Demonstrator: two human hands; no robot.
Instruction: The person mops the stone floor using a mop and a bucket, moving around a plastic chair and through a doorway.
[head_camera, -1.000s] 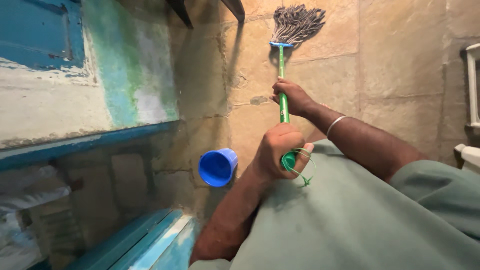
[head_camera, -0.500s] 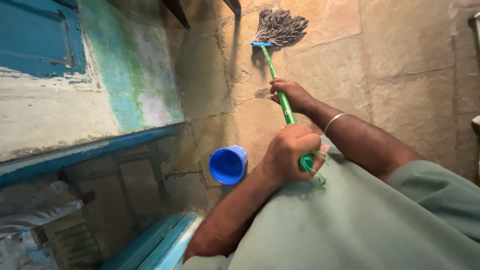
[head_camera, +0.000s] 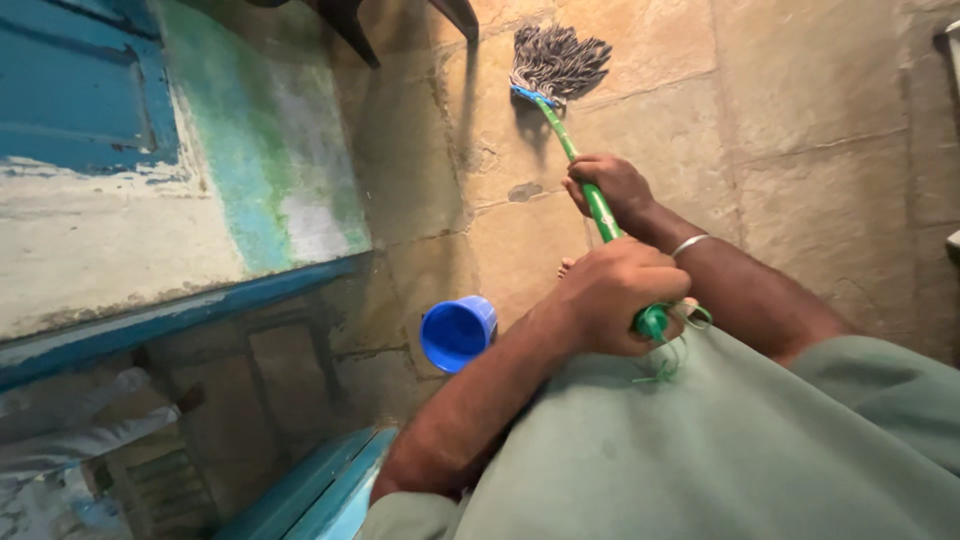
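No packages, labels, signs or screens are in view.

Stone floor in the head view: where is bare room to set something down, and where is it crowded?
Bare stone floor lies right of the mop head and handle, reaching the right edge. Another bare patch sits between the painted wall and the mop. It is crowded near the blue bucket, the left hand and right hand.

The mop (head_camera: 556, 62) has matt grey string cloth on a glossy green plastic handle (head_camera: 600, 210), the blue cup (head_camera: 457, 332) is smooth plastic, and the floor (head_camera: 800, 130) is rough stone.
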